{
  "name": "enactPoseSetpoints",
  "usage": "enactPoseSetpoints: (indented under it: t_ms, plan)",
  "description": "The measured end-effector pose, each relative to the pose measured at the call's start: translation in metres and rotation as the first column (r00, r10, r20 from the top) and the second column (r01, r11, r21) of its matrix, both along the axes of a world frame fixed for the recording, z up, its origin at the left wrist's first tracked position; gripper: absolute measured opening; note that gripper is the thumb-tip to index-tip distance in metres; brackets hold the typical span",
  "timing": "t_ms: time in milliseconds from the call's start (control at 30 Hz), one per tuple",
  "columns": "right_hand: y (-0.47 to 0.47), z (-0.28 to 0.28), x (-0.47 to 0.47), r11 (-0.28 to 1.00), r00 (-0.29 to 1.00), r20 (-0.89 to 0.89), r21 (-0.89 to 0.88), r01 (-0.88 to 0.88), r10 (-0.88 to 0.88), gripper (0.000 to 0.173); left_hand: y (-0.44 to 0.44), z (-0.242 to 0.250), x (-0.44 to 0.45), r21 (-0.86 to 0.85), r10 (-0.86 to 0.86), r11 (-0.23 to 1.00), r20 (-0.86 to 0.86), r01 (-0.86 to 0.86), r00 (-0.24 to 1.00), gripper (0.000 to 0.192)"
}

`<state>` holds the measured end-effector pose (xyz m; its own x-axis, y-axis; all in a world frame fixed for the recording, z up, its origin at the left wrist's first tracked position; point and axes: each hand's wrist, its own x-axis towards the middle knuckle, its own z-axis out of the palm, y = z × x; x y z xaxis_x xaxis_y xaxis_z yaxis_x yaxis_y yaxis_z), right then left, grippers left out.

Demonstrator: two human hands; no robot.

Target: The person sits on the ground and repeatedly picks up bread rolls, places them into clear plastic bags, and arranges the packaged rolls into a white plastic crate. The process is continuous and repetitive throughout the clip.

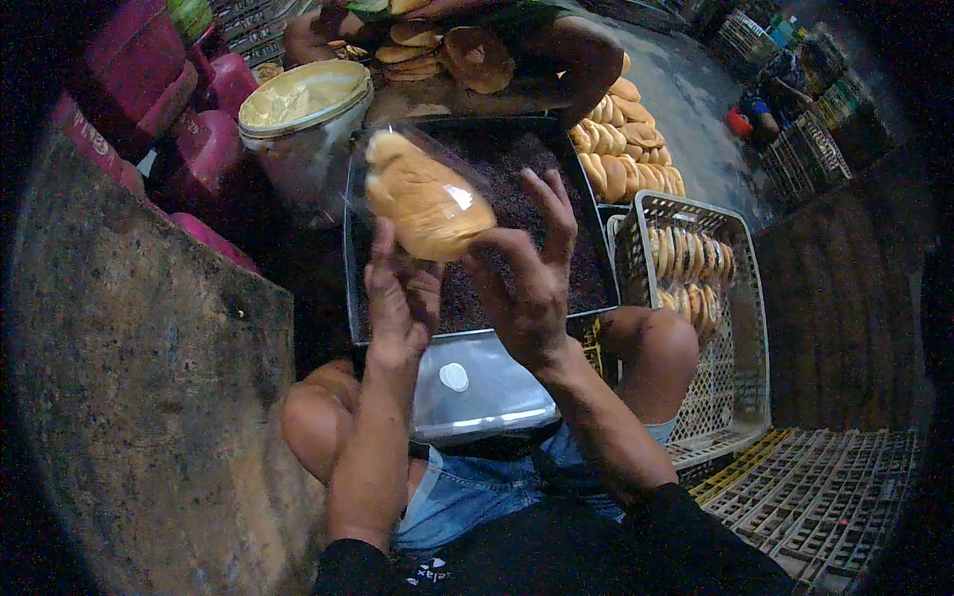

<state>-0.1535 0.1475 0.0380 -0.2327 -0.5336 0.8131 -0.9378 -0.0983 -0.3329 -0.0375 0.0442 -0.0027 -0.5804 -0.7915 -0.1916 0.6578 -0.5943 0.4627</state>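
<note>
A golden bread bun in a clear plastic bag (436, 205) is held up over a black-rimmed tray (477, 331) of dark, crumbly filling. My left hand (402, 298) supports the bag from below, fingers against its lower left side. My right hand (525, 279) pinches the bag's lower right edge with thumb and forefinger, its other fingers raised. A stack of clear plastic bags (484, 387) with a white oval on it lies between my knees, below the tray.
A white bucket (305, 127) of pale cream stands at upper left. At right, a plastic crate (756, 357) holds filled buns (689, 253); plain buns (626, 149) are piled behind it. Another person's arms and legs (589, 59) are beyond the tray. A wooden board (164, 372) is at left.
</note>
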Motion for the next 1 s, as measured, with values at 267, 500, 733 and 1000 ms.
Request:
enactPoseSetpoints:
  t_ms: [267, 500, 733, 1000]
  plan:
    - [0.002, -0.022, -0.012, 0.983, 0.983, 0.041, -0.046, -0.176, 0.178, 0.018, 0.033, 0.031, -0.013, -0.058, -0.128, 0.99, 0.055, 0.131, 0.99, 0.077]
    - [0.059, 0.014, -0.047, 0.984, 0.997, 0.023, 0.164, -0.076, 0.074, 0.037, 0.049, -0.058, -0.043, 0.095, -0.186, 0.979, 0.071, 0.179, 0.98, 0.078]
    - [0.045, 0.004, -0.064, 0.647, 0.931, -0.364, 0.72, 0.253, 0.042, 0.053, 0.048, -0.051, -0.05, -0.111, -0.21, 0.957, 0.365, 0.267, 0.907, 0.056]
    - [0.263, -0.086, -0.332, 0.833, 0.628, 0.548, 0.375, 0.406, -0.553, 0.037, 0.076, -0.054, -0.037, 0.063, 0.082, -0.197, 0.996, 0.978, -0.047, 0.06]
